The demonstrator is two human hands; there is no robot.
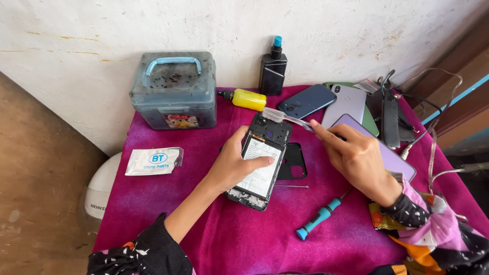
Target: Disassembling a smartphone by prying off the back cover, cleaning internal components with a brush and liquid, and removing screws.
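An opened black phone point(261, 173) with its back removed lies on the magenta cloth point(204, 224), showing its battery and board. My left hand point(235, 165) holds it down, thumb across the battery. My right hand point(356, 158) grips a clear toothbrush point(285, 117) whose bristle head rests over the phone's top end. The phone's black back cover point(294, 162) lies just right of the phone.
A grey plastic box with a blue handle point(173, 90) stands at the back left. A yellow bottle point(247, 98) and a black spray bottle point(273, 69) sit by the wall. Several phones point(326, 102) and cables point(423, 132) lie at right. A blue screwdriver point(318, 218) and a white packet point(154, 161) lie nearby.
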